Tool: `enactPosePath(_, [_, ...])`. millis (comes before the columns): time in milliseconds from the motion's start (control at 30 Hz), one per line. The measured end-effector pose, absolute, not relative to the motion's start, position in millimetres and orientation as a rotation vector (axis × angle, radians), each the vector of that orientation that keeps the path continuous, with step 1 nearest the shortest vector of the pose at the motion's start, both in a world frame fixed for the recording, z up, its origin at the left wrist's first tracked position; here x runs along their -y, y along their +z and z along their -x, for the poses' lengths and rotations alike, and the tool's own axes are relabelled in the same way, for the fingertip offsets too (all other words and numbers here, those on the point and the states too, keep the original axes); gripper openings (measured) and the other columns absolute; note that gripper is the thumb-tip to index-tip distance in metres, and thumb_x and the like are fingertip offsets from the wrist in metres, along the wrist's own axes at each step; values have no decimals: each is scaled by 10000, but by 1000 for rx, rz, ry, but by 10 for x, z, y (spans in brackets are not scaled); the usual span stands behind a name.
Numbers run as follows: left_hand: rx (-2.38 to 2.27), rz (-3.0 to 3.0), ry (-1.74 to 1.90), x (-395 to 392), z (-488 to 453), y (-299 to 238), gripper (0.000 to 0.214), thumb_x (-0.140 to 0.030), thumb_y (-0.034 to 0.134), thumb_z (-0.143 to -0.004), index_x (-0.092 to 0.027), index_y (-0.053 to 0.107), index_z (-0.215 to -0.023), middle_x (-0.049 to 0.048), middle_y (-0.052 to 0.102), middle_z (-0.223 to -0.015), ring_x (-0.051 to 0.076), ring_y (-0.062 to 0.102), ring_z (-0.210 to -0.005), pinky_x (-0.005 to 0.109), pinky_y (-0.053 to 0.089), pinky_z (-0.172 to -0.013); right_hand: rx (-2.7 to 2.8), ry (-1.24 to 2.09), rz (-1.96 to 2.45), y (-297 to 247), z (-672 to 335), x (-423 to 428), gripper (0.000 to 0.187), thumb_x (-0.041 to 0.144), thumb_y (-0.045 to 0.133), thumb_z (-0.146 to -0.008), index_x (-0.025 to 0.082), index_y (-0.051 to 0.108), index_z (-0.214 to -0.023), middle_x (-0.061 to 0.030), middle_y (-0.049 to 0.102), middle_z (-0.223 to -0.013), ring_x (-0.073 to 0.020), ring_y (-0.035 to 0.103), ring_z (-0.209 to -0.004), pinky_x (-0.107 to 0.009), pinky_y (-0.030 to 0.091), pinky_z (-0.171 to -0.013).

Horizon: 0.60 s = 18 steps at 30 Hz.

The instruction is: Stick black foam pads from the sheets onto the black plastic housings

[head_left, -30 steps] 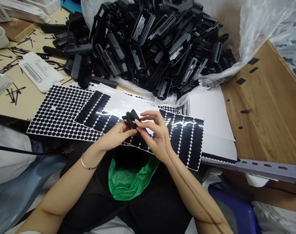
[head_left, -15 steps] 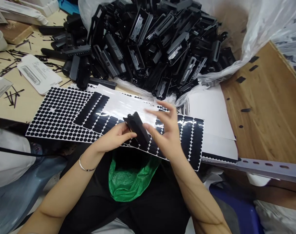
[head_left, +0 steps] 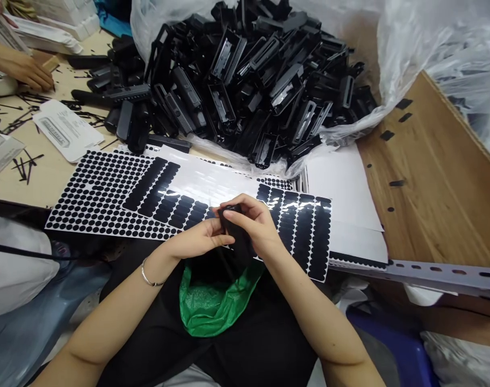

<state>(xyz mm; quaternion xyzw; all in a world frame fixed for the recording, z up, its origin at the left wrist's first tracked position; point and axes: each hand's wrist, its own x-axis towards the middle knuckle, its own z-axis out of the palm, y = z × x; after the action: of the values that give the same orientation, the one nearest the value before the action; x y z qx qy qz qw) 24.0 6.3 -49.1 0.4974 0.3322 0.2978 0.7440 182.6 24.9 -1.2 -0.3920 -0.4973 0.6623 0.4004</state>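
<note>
A small black plastic part sits between both of my hands, just above my lap. My left hand pinches it from the left, fingers closed on it. My right hand curls over its top and right side, fingertips pressed on it. Under the hands lies a white sheet of black adhesive pads, round dots at the left and oblong strips at the middle and right.
A large heap of black plastic housings fills a clear plastic bag at the back. A green bag lies in my lap. Another person's hand rests at the far left. A perforated metal rail edges the wooden board at right.
My right hand, spread open beside the part half a second ago, has come back down and closed over it. Another person's hand has appeared at the far left.
</note>
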Motion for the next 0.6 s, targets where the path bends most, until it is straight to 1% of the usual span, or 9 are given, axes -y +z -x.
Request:
enactPosePath(67, [-694, -1091, 651, -60, -257, -481, 359, -473, 749, -832, -168, 699, -1015, 88, 733, -1042, 267, 660, -1043, 442, 497, -992, 1197, 1708, 1020, -11, -1849, -272, 276, 462, 809, -795, 228, 663, -802, -9, 772, -811, -211, 757, -839, -377, 620, -849])
enactPosePath(133, [-662, -1082, 665, -60, -263, -471, 389, -492, 747, -834, -174, 708, -1054, 94, 735, -1095, 274, 655, -1090, 445, 478, -1032, 1224, 1772, 991, 10, -1910, -306, 310, 517, 757, -835, 227, 649, -833, -16, 777, -823, -207, 759, -827, -372, 621, -842])
enactPosePath(233, [-608, -1018, 684, -67, -242, -457, 456, -498, 753, -831, -181, 697, -1154, 111, 724, -1184, 288, 660, -1123, 444, 493, -1025, 1379, 1924, 864, 49, -2027, -343, 359, 504, 744, -857, 242, 641, -1081, -47, 784, -1029, -216, 753, -948, -392, 599, -920])
enactPosePath(300, [-596, -982, 685, -73, -224, -446, 485, -489, 757, -833, -180, 686, -1200, 121, 721, -1202, 299, 665, -1126, 445, 507, -1007, 1449, 1963, 812, 53, -2073, -336, 414, 450, 764, -854, 250, 601, -1177, -62, 768, -1115, -225, 738, -1026, -401, 578, -964])
enactPosePath(367, [-606, -958, 690, -78, -218, -439, 504, -483, 762, -832, -181, 679, -1227, 120, 724, -1195, 303, 667, -1124, 447, 510, -1005, 1444, 1928, 828, 29, -2070, -302, 405, 416, 783, -844, 253, 587, -1159, -60, 765, -1112, -232, 732, -1048, -401, 567, -981])
enactPosePath(433, [-609, -947, 688, -78, -232, -438, 507, -492, 766, -827, -178, 687, -1216, 115, 733, -1166, 304, 671, -1111, 450, 512, -1002, 1394, 1867, 895, -10, -2032, -262, 361, 446, 771, -852, 255, 587, -1097, -50, 771, -1060, -238, 740, -1017, -405, 571, -967])
enactPosePath(500, [-598, -949, 685, -74, -258, -441, 487, -501, 775, -814, -170, 711, -1166, 109, 742, -1134, 303, 672, -1106, 452, 506, -1010, 1352, 1790, 977, -47, -1999, -247, 352, 557, 675, -900, 257, 588, -1062, -46, 776, -987, -246, 748, -968, -421, 580, -936])
enactPosePath(533, [-595, -945, 690, -69, -271, -442, 474, -505, 777, -810, -168, 722, -1139, 109, 745, -1130, 305, 671, -1110, 454, 502, -1017, 1348, 1736, 1016, -59, -1997, -257, 395, 626, 595, -925, 260, 589, -1074, -48, 775, -970, -248, 747, -958, -435, 576, -935])
enactPosePath(600, [-593, -921, 730, -58, -285, -438, 463, -503, 789, -800, -170, 736, -1117, 116, 741, -1163, 313, 661, -1142, 459, 486, -1044, 1397, 1575, 1081, -68, -2034, -311, 505, 716, 480, -935, 273, 586, -1154, -57, 768, -1027, -247, 727, -1006, -462, 543, -979])
